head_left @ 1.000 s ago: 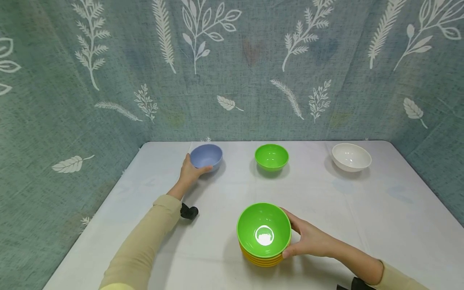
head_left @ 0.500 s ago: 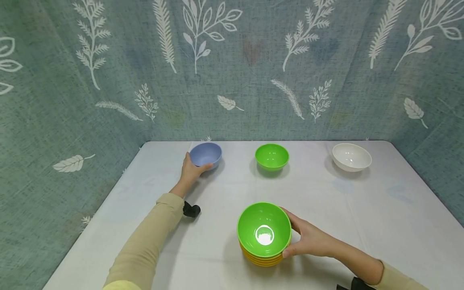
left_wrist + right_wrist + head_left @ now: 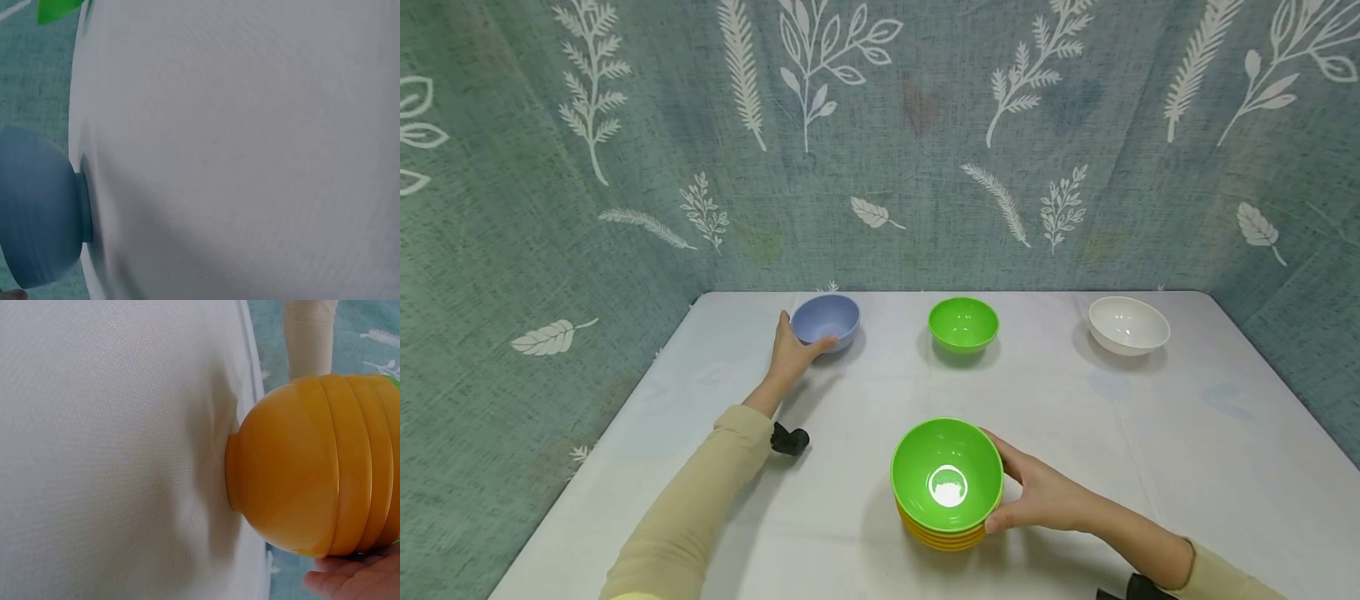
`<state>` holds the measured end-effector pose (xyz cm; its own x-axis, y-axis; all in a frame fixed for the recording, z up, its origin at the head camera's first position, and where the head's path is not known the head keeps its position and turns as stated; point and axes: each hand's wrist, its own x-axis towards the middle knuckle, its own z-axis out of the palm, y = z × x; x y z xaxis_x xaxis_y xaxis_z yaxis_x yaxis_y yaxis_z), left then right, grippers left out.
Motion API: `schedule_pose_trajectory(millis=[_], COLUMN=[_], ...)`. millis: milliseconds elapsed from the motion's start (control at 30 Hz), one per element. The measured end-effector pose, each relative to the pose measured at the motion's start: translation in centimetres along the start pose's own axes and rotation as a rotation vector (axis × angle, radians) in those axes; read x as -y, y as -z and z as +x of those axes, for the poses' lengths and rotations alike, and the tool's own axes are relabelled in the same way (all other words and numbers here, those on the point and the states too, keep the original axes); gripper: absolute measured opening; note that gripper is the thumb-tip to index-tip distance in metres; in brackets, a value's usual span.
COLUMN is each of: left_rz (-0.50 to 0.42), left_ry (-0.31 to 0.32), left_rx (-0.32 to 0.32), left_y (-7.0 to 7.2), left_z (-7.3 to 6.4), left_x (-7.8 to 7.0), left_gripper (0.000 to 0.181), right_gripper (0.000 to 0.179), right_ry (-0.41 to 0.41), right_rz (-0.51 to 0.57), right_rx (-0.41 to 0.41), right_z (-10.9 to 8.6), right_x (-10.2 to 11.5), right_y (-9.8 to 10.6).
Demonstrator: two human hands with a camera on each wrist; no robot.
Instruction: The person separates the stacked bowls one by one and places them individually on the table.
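At the back left of the table stands a blue bowl (image 3: 825,323). My left hand (image 3: 793,350) is spread around its near left side, thumb by the front rim and fingers slightly off the left edge. In the left wrist view the blue bowl (image 3: 37,206) sits on its foot, with a thumb tip (image 3: 14,294) close to its rim. Front and centre is a stack of nested bowls, a green bowl (image 3: 947,475) on top of several orange bowls (image 3: 312,469). My right hand (image 3: 1037,496) grips the stack's right side, thumb in front, fingers partly hidden behind.
Along the back of the white table (image 3: 850,500) stand a second green bowl (image 3: 963,325) in the middle and a white bowl (image 3: 1127,325) at right. A leaf-patterned curtain (image 3: 880,167) hangs behind and at both sides. Black wrist gear (image 3: 790,440) hangs under the left sleeve.
The blue bowl shifted slightly toward the back, then stayed put. My left fingers have since moved a little left, off its edge. My right hand and the stack have not moved.
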<state>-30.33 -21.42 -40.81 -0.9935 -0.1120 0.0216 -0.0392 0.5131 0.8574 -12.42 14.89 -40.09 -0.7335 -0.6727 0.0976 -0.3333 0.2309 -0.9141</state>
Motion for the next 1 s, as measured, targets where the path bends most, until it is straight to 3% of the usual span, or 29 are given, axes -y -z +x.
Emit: schedule_pose_trajectory(millis=[567, 733, 1000], left_rz=[-0.066, -0.055, -0.091], left_ry=[-0.065, -0.155, -0.304], left_rx=[0.000, 0.008, 0.065], left_y=[0.8, 0.7, 0.5], left_z=[-2.9, -4.2, -7.9], left_x=[-1.6, -2.2, -3.6], left_gripper=[0.112, 0.111, 0.097], right_gripper=[0.091, 0.091, 0.089], right_ry=[-0.011, -0.015, 0.014], right_rz=[0.019, 0.021, 0.026], right_rx=[0.002, -0.002, 0.007], right_z=[0.0, 0.0, 0.1], right_x=[0.2, 0.3, 0.2], right_y=[0.0, 0.0, -0.1])
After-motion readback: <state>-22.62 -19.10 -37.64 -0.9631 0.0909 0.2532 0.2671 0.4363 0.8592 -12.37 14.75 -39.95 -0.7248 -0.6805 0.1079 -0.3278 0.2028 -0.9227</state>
